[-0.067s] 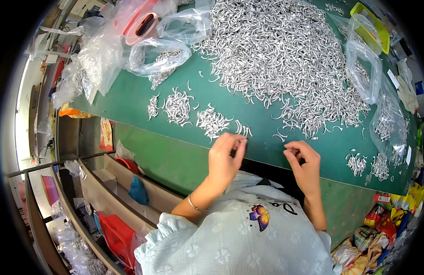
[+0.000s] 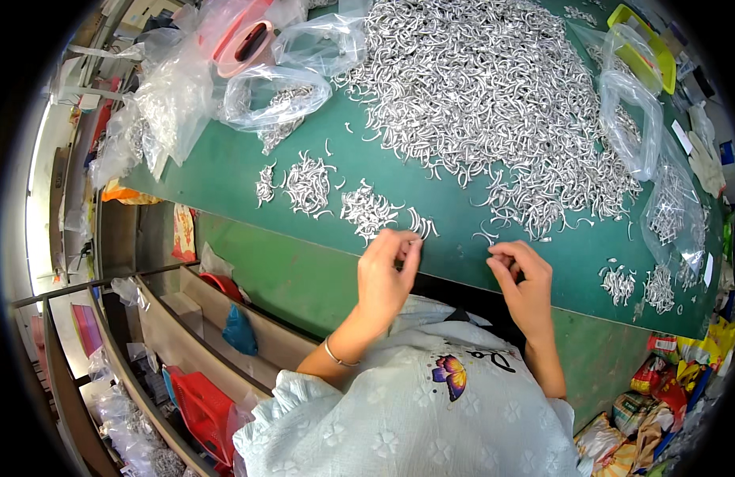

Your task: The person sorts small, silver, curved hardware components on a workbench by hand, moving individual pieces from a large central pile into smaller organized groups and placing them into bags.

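Note:
My left hand (image 2: 386,274) is at the table's near edge, thumb and forefinger brought together and the other fingers curled. It is closest to a few small curved silvery metal pieces (image 2: 421,222) at the end of a small heap (image 2: 367,211). My right hand (image 2: 526,282) hovers by the same edge in a similar pinch. Just beyond its fingertips lie a couple of loose curved pieces (image 2: 485,234). Whatever either pinch holds is too small to make out. A wide pile of the same pieces (image 2: 479,87) covers the far middle of the green table (image 2: 232,171).
Clear plastic bags (image 2: 177,103) and a pink container (image 2: 246,49) stand at the far left. More small heaps (image 2: 618,285) lie at the right, near a bag of pieces (image 2: 671,207) and a yellow-green basket (image 2: 646,52). Wooden shelving (image 2: 201,342) stands left below the table.
Both hands have shifted very slightly to the left, still in their pinched poses. The heaps look the same.

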